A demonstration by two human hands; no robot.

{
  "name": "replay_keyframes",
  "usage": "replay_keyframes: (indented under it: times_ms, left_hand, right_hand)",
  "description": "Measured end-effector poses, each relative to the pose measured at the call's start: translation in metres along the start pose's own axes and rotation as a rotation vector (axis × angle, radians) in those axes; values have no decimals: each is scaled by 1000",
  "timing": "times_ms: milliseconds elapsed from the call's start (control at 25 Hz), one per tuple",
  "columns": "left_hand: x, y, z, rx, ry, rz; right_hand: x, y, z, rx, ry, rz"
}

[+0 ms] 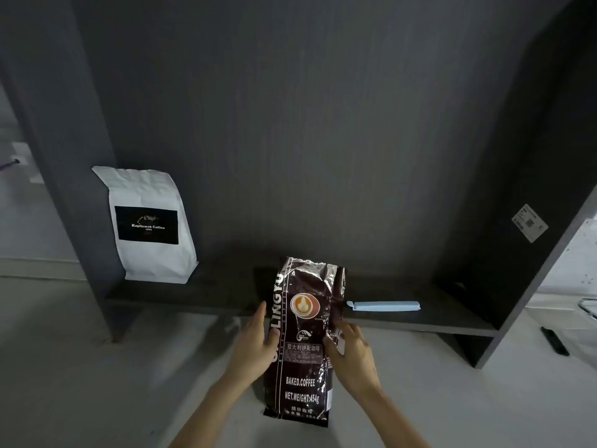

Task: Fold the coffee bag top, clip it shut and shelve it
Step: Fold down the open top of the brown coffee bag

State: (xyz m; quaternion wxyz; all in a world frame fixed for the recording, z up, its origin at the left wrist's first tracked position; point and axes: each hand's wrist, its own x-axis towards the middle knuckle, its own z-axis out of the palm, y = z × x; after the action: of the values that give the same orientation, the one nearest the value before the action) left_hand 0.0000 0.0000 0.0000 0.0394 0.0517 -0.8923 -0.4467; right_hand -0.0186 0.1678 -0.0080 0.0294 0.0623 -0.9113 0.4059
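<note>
Holding the coffee bag [302, 337] upright at the shelf's [420, 321] near edge, our left hand [258, 342] and right hand [350, 349] press its sides. Its slick foil could slip while reaching right for the blue clip [384, 306].

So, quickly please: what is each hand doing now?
Left hand: holding the brown coffee bag by its left edge.
Right hand: holding the bag's right edge.

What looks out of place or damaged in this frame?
Nothing is spilled or damaged. The brown bag, held in both hands, is crinkled and not yet clipped; the blue clip lies on the shelf. The white bag leans slightly.
</note>
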Motion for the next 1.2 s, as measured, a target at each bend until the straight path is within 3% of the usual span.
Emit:
replay_keyframes:
  times_ms: [200, 600, 800, 1200]
  left_hand:
    - [-7, -8, 11, -82, 3, 6]
    - [-33, 2, 20, -228, 230, -31]
    - [-44, 3, 25, -570, 351, -92]
    - [-45, 21, 10, -678, 395, -15]
  right_hand:
    - [-3, -2, 10, 121, -7, 33]
    - [-25, -7, 8, 264, 83, 129]
    - [-33, -5, 1, 407, 91, 198]
    - [-34, -16, -3, 418, 165, 71]
